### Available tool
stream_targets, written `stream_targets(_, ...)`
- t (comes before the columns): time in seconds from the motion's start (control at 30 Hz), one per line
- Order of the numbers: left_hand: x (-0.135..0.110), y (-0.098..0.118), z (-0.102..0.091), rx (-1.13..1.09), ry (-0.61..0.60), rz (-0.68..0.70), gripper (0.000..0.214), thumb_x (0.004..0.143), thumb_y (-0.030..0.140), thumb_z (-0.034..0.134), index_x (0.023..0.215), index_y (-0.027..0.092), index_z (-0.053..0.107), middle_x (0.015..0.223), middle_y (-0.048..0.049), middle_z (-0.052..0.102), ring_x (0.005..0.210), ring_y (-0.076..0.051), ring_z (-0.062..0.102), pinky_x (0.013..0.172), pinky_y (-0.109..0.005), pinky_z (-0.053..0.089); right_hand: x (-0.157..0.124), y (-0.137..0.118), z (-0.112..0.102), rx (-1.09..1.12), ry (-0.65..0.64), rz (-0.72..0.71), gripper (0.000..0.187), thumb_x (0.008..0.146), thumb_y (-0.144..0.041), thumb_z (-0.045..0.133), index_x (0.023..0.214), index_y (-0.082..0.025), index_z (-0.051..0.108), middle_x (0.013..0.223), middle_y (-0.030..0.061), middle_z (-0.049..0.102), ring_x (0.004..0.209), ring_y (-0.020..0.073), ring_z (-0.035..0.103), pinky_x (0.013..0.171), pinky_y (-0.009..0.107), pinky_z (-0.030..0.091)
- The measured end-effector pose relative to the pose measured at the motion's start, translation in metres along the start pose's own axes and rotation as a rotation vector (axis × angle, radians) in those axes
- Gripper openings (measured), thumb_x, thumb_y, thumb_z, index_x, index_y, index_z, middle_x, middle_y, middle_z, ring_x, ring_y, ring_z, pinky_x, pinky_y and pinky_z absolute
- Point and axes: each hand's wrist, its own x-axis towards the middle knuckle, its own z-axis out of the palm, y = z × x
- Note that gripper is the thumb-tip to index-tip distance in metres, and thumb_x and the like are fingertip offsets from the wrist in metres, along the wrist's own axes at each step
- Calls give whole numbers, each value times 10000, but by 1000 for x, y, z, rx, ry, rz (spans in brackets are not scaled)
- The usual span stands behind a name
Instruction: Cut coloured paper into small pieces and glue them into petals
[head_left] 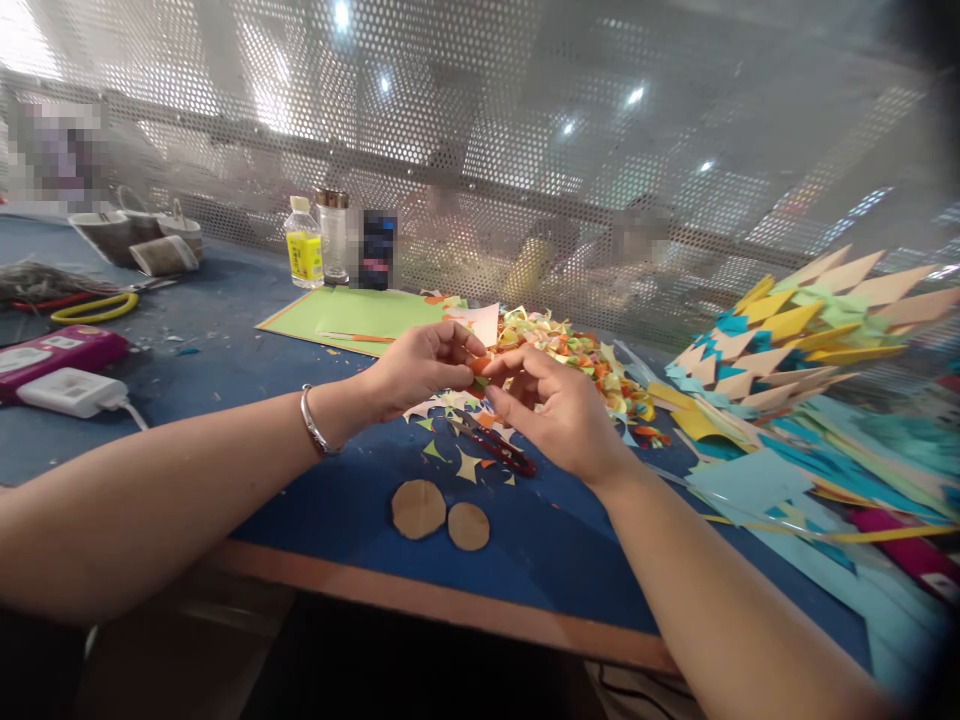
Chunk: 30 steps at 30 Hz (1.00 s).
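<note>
My left hand (420, 372) and my right hand (559, 405) meet above the middle of the table, fingertips pinched on a small piece of orange and green paper (480, 368). Its exact shape is partly hidden by the fingers. Beneath them lie scissors with dark red handles (510, 455), among pale paper scraps (468, 464). Nearer the table's front edge, a larger brown disc (418, 510) rests beside a smaller brown disc (469, 527). Behind my right hand is a heap of small folded paper bits (570, 345) in orange, yellow and green.
Green sheets (360, 308), a yellow-labelled bottle (304, 255) and a glass jar (334, 245) stand behind. Left are a magenta power strip (67, 350), white charger (71, 392) and yellow-handled scissors (94, 308). A layered paper construction (780, 340) and blue sheets (757, 490) occupy the right.
</note>
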Motion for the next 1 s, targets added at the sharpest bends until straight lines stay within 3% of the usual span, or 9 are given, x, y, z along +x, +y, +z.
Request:
stream_targets(0.2,-1,1,1,29,-17,42,277,656,11,588,905,126,552,708,5,648,614,-91,627,665,-281,502,1,5,-2,26,33,9,141,852,-308,632,927,-194,598,783,5,609,542,83,522,494,241,436)
stream_targets(0.6,-2,2,3,1,27,-49,275,669,11,591,908,141,547,667,8,637,613,-107,636,640,-278,472,1,1,-2,-50,47,-37,93,851,-281,616,847,-193,587,685,-14,554,522,83,473,471,240,383)
stream_targets(1.0,-3,1,2,-72,23,-21,239,687,70,679,875,143,551,664,24,618,630,-92,626,646,-259,484,4,4,-4,-56,110,14,109,831,-294,610,843,-191,577,691,-12,565,498,93,512,479,252,437)
